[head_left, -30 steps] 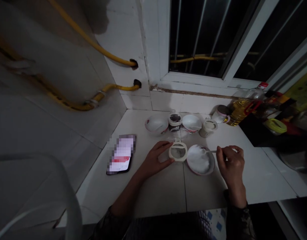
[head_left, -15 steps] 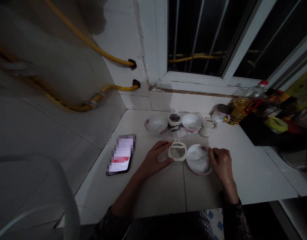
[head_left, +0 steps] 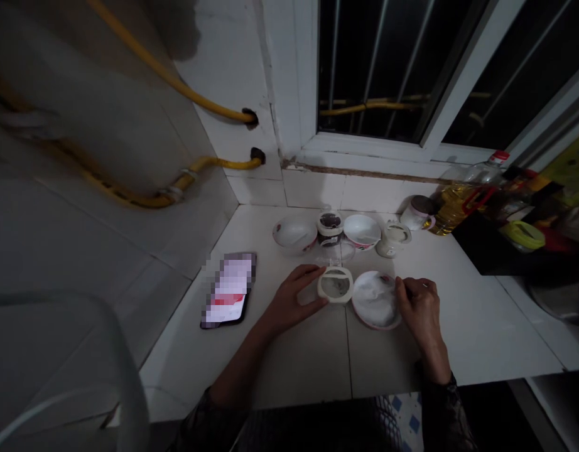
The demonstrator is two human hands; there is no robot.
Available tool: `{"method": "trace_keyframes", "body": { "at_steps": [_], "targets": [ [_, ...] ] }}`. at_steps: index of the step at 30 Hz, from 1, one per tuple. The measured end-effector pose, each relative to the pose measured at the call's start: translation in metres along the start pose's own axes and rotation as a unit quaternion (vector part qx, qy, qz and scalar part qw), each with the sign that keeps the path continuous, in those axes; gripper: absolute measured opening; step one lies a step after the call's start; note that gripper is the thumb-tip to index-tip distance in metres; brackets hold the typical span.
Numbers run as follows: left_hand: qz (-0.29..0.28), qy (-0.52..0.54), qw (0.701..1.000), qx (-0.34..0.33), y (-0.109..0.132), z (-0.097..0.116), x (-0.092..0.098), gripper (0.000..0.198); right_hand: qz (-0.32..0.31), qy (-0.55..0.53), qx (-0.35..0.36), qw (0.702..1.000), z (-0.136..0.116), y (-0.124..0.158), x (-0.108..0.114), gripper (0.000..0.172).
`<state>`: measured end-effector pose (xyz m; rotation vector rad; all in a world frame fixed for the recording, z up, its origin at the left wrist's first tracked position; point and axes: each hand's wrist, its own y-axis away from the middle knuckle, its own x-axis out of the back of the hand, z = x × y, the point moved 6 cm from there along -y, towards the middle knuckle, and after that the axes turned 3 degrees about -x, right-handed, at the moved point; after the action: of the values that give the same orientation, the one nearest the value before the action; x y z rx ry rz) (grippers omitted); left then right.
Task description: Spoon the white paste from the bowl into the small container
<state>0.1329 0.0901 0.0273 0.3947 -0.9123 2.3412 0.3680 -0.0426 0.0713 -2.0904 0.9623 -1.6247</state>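
Note:
My left hand (head_left: 292, 300) grips the left side of a small seasoning jar (head_left: 335, 285) between thumb and fingers. The jar has a square white rim, stands open with its clear lid tipped back, and shows a pale content. Just right of it sits a white bowl (head_left: 372, 304) holding white powder. Over the bowl's right edge, my right hand (head_left: 417, 307) is closed, thumb and fingertips pinched on what looks like a small pale spoon (head_left: 377, 292). Its bowl end lies over the powder; the handle is mostly hidden by the fingers.
Behind stand another white bowl (head_left: 294, 233), a dark-filled jar (head_left: 330, 227), a patterned bowl (head_left: 362, 231), a white-filled jar (head_left: 393, 240) and a lidded mug (head_left: 417, 213). A phone (head_left: 230, 290) lies left. An oil bottle (head_left: 459, 194) and black box (head_left: 487, 245) stand right.
My right hand has shifted slightly right and turned a little, and the spoon has moved slightly within the bowl. My left hand stays on the jar.

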Motion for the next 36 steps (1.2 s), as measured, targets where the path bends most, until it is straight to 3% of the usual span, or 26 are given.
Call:
{"method": "trace_keyframes", "body": {
  "at_steps": [7,13,18,23,26,28,31,33,36],
  "targets": [
    [-0.001,-0.014,1.0,-0.001,0.001,-0.001,0.0,0.052,-0.03,-0.055,-0.023,0.998,-0.007,0.0,-0.009,0.048],
    [0.003,-0.011,1.0,-0.011,0.0,0.0,0.0,0.052,-0.014,-0.081,-0.098,0.992,0.008,0.0,-0.002,0.048],
    [-0.001,-0.012,1.0,-0.001,0.0,0.001,0.0,0.052,-0.046,-0.128,-0.187,0.973,0.023,0.007,-0.006,0.05],
    [0.0,-0.012,1.0,0.004,0.0,-0.001,0.0,0.053,-0.028,-0.184,-0.223,0.957,0.013,0.004,0.0,0.049],
    [0.0,-0.012,1.0,0.009,0.0,-0.001,0.0,0.053,0.023,-0.189,-0.184,0.964,-0.011,-0.005,0.011,0.045],
    [0.001,-0.01,1.0,0.006,0.0,-0.001,0.0,0.053,0.063,-0.175,-0.116,0.976,-0.034,-0.011,0.016,0.038],
    [0.004,-0.004,1.0,0.001,0.0,-0.001,-0.001,0.053,0.069,-0.122,0.074,0.987,-0.078,-0.013,0.014,0.031],
    [0.005,-0.001,1.0,0.001,0.0,-0.002,-0.002,0.053,0.052,-0.083,0.187,0.977,-0.098,-0.01,0.008,0.028],
    [0.002,-0.001,1.0,0.008,0.001,-0.003,-0.002,0.053,0.063,-0.066,0.208,0.974,-0.095,-0.008,0.011,0.023]
  ]
}}
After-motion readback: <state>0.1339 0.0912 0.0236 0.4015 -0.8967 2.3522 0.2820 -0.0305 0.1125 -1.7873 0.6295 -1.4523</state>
